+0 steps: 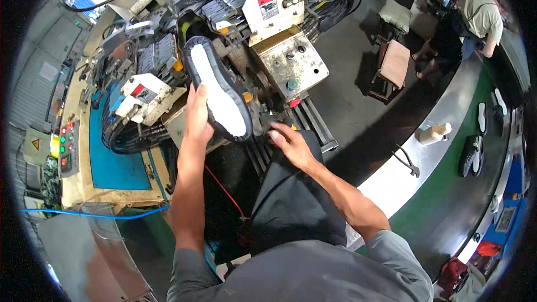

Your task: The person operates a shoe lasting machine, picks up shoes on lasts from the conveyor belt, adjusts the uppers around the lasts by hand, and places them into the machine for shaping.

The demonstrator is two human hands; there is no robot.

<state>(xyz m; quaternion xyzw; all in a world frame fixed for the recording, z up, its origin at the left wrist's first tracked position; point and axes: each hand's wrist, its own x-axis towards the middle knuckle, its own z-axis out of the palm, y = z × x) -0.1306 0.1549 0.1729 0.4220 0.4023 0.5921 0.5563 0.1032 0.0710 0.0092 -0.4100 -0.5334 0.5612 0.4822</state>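
Note:
A black shoe upper (234, 90) with a white sole-shaped underside is turned bottom up in front of the machine. My left hand (198, 114) is closed on its near left side, thumb on the white underside. The toe or heel end farther away reaches close to the machine's middle. To the right, my right hand (292, 146) is over my knee, apart from the shoe. Its fingers are loosely bent and somewhat apart, with nothing visible in them. Nearby is the machine's control box (291, 64) with knobs and a green button.
A machine with hoses and metal blocks (156, 58) fills the space ahead. On the right runs a curved conveyor (425, 226) with a metal edge, carrying several shoe pieces (471, 153), a bottle (435, 133) and pincers (406, 161). A person (475, 16) sits beyond, near a padded stool (394, 62).

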